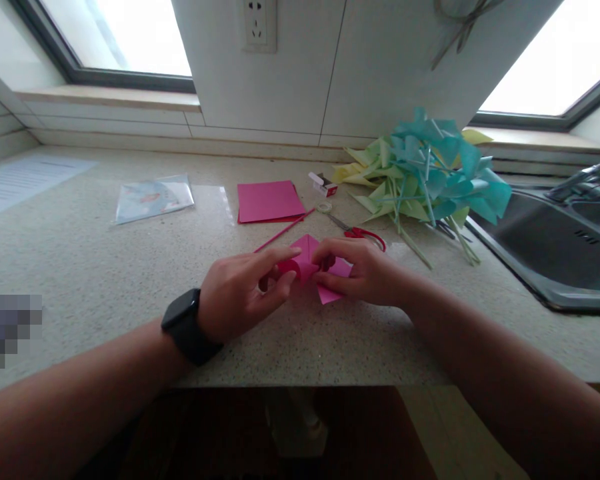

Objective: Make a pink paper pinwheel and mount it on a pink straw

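A pink square of paper, with one part curled over toward its middle, lies on the counter in front of me. The thumb and forefinger of my left hand are bent around the curled part at its left. With its fingertips pressed together, my right hand pinches the paper near the middle. Just behind the paper are a thin pink stick, red-handled scissors and a small tape roll. A stack of pink paper sheets sits farther back.
A small open box stands near the wall. At the right, a pile of blue and yellow-green paper pinwheels lies beside the metal sink. To the left are a clear plastic packet and a printed sheet.
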{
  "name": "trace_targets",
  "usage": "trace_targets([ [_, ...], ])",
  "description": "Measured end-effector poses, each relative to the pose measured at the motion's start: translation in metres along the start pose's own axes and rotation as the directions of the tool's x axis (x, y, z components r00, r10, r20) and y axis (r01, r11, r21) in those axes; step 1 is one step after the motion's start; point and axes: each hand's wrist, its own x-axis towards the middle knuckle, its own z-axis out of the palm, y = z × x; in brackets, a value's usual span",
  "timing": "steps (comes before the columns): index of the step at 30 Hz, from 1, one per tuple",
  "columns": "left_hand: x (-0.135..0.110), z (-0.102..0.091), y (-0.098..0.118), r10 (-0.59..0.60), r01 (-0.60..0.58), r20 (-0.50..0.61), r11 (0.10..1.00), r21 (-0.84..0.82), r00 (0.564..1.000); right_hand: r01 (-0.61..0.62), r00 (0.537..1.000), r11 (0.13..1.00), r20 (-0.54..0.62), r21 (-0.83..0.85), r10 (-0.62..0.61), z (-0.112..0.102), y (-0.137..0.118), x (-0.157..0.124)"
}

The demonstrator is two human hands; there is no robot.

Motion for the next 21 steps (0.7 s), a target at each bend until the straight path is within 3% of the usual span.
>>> trace_targets([
  [5,0.0013,0.0027,0.0006,-0.112,0.155,0.163,0.946,-0.283,0.980,0.009,1.000,1.000,0.029,0.008,-0.009,-0.0012,-0.0016,0.0009],
  [13,0.0073,0.0074,0.0031,-0.302,0.471,0.378,0.710,-0.524,0.875,-0.039,0.984,0.997,0.169,-0.074,0.051,-0.0029,0.0007,-0.0013],
  [16,0.0079,0.0078,0.0015,-0.320,0.510,0.411,0.673,-0.536,0.854,-0.043,0.983,0.998,0.177,-0.043,0.050,-0.0036,0.0017,-0.0019],
  [21,0.0085,0.0076,-0.0024,-0.317,0.514,0.408,0.605,-0.608,0.856,-0.020,0.988,0.999,0.154,0.029,0.015,-0.0037,0.0002,-0.0014],
])
